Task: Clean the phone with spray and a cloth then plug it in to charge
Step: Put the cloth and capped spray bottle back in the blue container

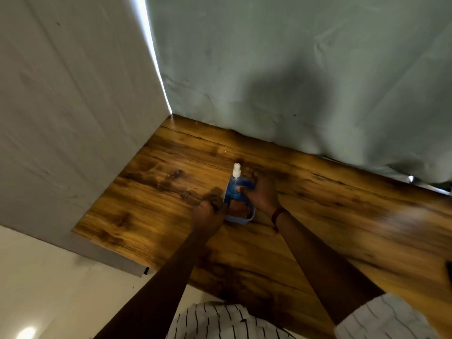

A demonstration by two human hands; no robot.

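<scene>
Here, the right hand (263, 192) is closing around the spray bottle (235, 185), its nozzle pointing to twelve o'clock, while the left hand (208, 212) is gripping the small blue tray (241, 218) at seven o'clock; no phone is showing.

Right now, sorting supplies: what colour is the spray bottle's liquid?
Blue, under a white nozzle, on the spray bottle in the head view.

Blue spray bottle (234, 189), white nozzle (236, 169)
</scene>
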